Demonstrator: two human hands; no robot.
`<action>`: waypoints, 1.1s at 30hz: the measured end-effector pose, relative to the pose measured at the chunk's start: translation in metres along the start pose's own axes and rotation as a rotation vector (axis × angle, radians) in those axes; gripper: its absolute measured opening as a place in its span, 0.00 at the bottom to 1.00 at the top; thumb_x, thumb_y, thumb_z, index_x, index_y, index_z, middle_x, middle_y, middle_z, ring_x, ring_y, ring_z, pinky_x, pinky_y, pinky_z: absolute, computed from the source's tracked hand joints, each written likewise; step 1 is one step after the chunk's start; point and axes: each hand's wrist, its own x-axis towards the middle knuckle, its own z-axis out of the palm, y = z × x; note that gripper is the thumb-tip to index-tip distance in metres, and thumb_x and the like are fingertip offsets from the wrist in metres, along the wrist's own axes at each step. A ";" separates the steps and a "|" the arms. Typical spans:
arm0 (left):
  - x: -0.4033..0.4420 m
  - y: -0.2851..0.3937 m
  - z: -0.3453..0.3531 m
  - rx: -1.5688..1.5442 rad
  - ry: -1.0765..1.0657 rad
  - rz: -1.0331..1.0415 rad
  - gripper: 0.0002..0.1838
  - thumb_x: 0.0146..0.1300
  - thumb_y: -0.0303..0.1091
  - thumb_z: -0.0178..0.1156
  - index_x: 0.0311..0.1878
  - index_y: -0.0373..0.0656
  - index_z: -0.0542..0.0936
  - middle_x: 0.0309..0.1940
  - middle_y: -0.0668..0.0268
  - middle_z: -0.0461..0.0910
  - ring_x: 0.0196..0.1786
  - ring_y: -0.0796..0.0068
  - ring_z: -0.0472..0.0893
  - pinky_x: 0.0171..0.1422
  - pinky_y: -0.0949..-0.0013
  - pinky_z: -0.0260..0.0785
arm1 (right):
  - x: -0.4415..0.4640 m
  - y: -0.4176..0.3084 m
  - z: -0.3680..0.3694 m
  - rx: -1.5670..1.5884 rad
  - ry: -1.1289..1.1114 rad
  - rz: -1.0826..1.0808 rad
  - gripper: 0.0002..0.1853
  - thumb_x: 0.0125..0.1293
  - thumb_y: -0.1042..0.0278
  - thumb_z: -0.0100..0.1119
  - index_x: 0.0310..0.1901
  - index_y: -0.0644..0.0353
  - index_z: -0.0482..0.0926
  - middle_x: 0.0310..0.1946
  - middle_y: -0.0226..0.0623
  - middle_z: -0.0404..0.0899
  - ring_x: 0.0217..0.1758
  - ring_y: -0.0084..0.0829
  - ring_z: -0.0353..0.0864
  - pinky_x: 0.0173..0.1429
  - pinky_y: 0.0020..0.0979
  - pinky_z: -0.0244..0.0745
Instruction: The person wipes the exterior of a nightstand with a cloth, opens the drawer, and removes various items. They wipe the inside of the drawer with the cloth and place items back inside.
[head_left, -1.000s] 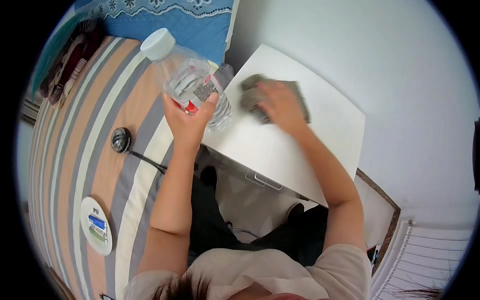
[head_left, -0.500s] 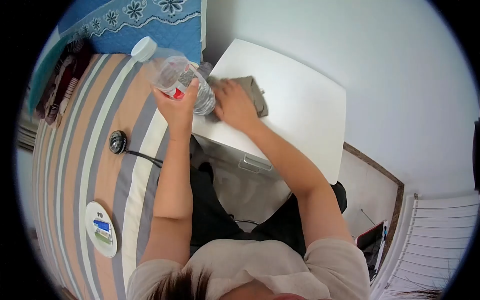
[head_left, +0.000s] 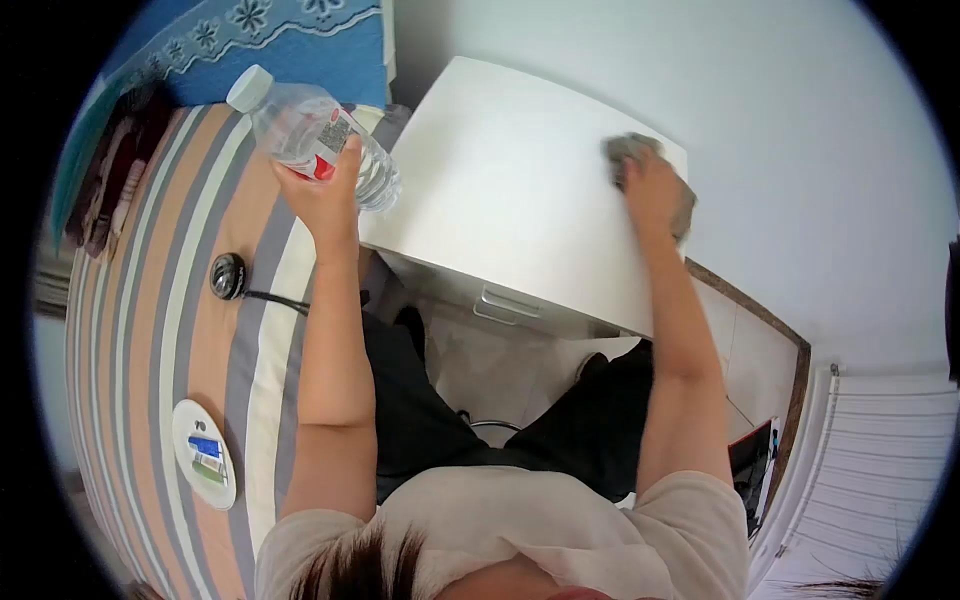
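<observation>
A large clear plastic bottle (head_left: 318, 135) with a white cap and a red and white label is gripped by my left hand (head_left: 325, 195). It tilts over the striped bed, its base beside the left edge of the white cabinet top (head_left: 510, 170). On the right end of that top, my right hand (head_left: 655, 190) presses on a grey-brown cloth (head_left: 630, 150). The cloth is bunched under my fingers and somewhat blurred.
A round black object (head_left: 228, 276) with a cord and a white plate (head_left: 205, 495) with small blue and green items lie on the striped bed (head_left: 225, 230). Drawer handles (head_left: 508, 303) face my legs. A wall stands behind the cabinet.
My right hand has moved with the cloth, first left to near the bottle, then across to the cabinet's right end. The bottle, still in my left hand, appears further left in view.
</observation>
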 end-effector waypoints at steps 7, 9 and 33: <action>-0.018 -0.013 0.033 0.067 -0.111 -0.017 0.37 0.47 0.27 0.72 0.59 0.34 0.63 0.53 0.58 0.70 0.55 0.68 0.73 0.61 0.67 0.65 | -0.105 -0.170 -0.055 0.573 -0.189 -0.694 0.26 0.60 0.52 0.59 0.60 0.49 0.72 0.58 0.42 0.72 0.66 0.46 0.64 0.69 0.46 0.58; -0.023 -0.009 0.042 0.010 -0.136 -0.060 0.37 0.47 0.27 0.72 0.59 0.34 0.63 0.53 0.57 0.70 0.56 0.68 0.73 0.61 0.67 0.65 | -0.122 -0.143 -0.082 0.570 -0.308 -0.696 0.29 0.57 0.54 0.62 0.62 0.47 0.71 0.60 0.41 0.70 0.68 0.44 0.62 0.70 0.46 0.56; -0.070 -0.063 0.128 0.171 -0.411 -0.071 0.40 0.57 0.27 0.66 0.67 0.36 0.54 0.63 0.53 0.63 0.63 0.62 0.68 0.68 0.64 0.63 | -0.189 0.054 -0.092 1.531 0.107 0.817 0.21 0.73 0.65 0.43 0.65 0.56 0.66 0.64 0.39 0.67 0.70 0.34 0.61 0.72 0.31 0.52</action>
